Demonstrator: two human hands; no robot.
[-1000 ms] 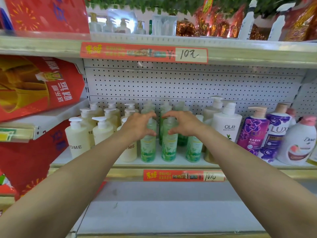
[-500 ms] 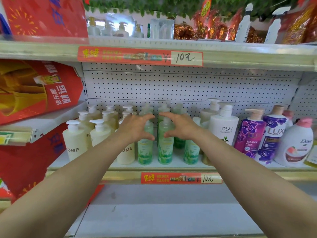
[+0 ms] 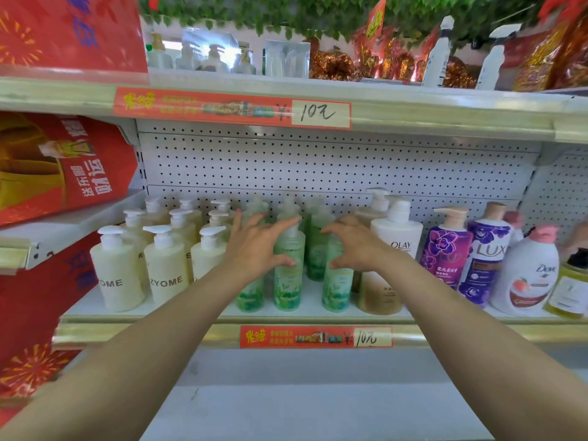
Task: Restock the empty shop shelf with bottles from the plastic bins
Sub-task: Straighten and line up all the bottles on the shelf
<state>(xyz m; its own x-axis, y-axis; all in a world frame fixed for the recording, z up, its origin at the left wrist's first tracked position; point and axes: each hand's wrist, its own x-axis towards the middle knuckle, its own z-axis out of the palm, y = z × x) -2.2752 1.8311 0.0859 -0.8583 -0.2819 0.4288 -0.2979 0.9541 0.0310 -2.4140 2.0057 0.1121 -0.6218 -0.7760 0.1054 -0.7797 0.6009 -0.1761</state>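
Several green pump bottles (image 3: 289,275) stand in rows at the middle of the white shop shelf (image 3: 305,311). My left hand (image 3: 254,246) hovers over the left green bottles with its fingers spread, holding nothing. My right hand (image 3: 356,246) is spread over the right green bottles, its thumb near one at the front (image 3: 336,291). A gap with the middle front bottle shows between my two hands. Whether my fingertips touch the bottles is unclear.
Cream ZYOME pump bottles (image 3: 165,268) fill the shelf's left. A white OLAY bottle (image 3: 397,230), purple LUX bottles (image 3: 445,253) and a Dove bottle (image 3: 528,272) stand to the right. A bare lower shelf (image 3: 302,393) lies below. Red boxes (image 3: 60,167) sit at left.
Both hands have opened and lifted slightly off the green bottles, fingers spreading wider apart. The view has shifted a little upward.
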